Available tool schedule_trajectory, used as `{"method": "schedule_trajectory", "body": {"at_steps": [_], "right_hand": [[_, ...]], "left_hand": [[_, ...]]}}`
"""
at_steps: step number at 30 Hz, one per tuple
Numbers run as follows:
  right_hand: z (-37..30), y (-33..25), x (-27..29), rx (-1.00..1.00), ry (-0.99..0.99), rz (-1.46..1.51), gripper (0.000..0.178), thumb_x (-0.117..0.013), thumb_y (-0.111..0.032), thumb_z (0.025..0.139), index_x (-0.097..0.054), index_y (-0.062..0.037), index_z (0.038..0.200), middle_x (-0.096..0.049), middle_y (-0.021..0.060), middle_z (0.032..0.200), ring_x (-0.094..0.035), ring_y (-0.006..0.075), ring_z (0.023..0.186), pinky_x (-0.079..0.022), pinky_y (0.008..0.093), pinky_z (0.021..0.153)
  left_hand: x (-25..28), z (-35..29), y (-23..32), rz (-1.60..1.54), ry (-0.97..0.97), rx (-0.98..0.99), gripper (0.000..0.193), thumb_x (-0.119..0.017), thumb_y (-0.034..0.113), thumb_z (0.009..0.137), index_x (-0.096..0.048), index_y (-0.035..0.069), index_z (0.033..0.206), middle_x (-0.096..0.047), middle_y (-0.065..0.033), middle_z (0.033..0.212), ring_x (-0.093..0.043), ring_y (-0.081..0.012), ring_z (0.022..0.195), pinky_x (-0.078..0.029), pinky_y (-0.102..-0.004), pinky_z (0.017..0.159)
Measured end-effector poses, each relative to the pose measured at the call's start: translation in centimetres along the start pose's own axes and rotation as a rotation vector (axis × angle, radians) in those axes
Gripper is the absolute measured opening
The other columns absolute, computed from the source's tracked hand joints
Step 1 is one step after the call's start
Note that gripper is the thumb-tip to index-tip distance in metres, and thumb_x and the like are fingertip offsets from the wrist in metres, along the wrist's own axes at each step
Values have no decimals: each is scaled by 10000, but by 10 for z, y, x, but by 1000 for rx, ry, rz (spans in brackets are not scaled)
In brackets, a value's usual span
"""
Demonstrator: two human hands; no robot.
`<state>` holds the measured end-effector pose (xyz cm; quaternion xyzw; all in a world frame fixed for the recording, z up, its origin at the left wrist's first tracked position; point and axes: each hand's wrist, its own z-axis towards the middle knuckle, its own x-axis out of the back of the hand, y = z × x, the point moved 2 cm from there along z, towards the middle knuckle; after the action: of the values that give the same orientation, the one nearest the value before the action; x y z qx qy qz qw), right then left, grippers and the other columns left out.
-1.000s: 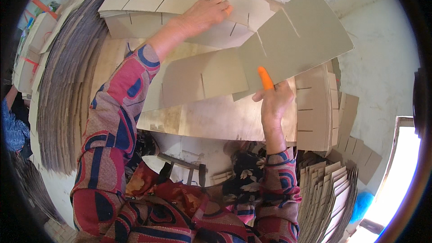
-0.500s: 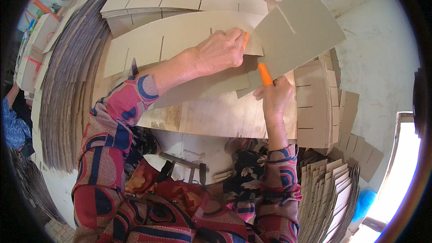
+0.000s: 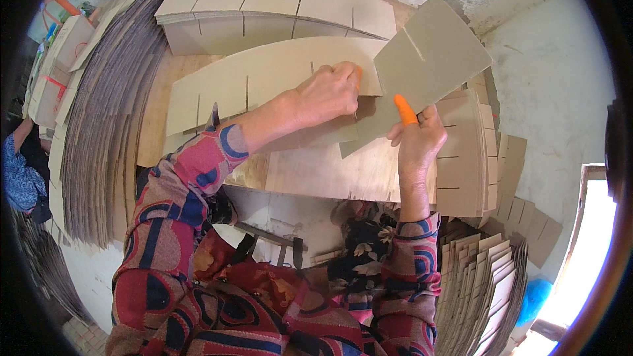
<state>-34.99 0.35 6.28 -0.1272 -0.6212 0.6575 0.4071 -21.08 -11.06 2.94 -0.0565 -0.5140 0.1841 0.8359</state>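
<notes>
My left hand point(image 3: 330, 89) is closed on the right end of a long beige cardboard strip point(image 3: 227, 82) with dark slots along its edge. A cover on one of its fingers shows orange. Across that end, a greyish cardboard piece point(image 3: 442, 49) with one slot lies at a slant. My right hand point(image 3: 423, 138) grips the near edge of this piece, its orange-capped finger laid on the upper face; the curled fingers are partly hidden. Under the left wrist, another cardboard strip point(image 3: 316, 133) crosses the greyish piece, and how they join is hard to make out.
A stack of slotted strips point(image 3: 277, 0) stands at the back of the wooden table point(image 3: 323, 175). Tall cardboard stacks rise at the left point(image 3: 109, 105), and slotted sheets point(image 3: 458, 158) lie at the right. More sheets point(image 3: 478, 290) stand lower right. Another person's sleeve point(image 3: 25, 175) shows far left.
The long strip and the greyish piece have shifted toward me, and the piece's far corner has dropped. Both hands have moved slightly right, still holding the cardboard.
</notes>
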Motion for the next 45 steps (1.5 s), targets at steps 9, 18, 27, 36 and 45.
{"method": "schedule_trajectory", "body": {"at_steps": [9,18,27,36,45], "right_hand": [[7,15,-3,58,67,-36,101,-670,-3,835,-582,33,803,-564,81,558,-535,111,397,-375,258,365],[4,12,-4,-12,60,-94,93,-640,59,807,-555,26,785,-547,83,545,-534,110,428,-379,267,386],[2,5,-8,-7,26,-128,93,-658,51,820,-570,20,817,-558,79,595,-522,106,445,-394,263,412],[-2,7,-8,-8,91,-69,124,-686,2,837,-564,10,819,-549,80,615,-475,92,491,-410,267,431],[-8,5,-10,323,75,-437,182,-696,-9,829,-515,10,832,-581,204,712,-482,298,549,-477,314,553]], "left_hand": [[21,-8,37,-389,18,-22,416,-725,289,705,-655,-75,896,-632,-171,988,-545,-244,852,-532,-328,596],[-54,17,-108,55,-40,399,445,-606,310,869,-577,-65,1107,-619,-117,942,-522,-262,1001,-423,-404,860],[-68,18,-124,86,-253,281,171,-586,39,765,-602,-14,926,-612,-114,911,-543,-261,969,-470,-375,805],[-33,20,-135,-242,3,234,364,-617,54,778,-579,45,1140,-598,-52,999,-539,-242,981,-494,-348,773],[-5,41,-97,252,162,142,87,-607,64,670,-608,43,754,-546,-46,809,-524,-196,861,-441,-301,659]]}}
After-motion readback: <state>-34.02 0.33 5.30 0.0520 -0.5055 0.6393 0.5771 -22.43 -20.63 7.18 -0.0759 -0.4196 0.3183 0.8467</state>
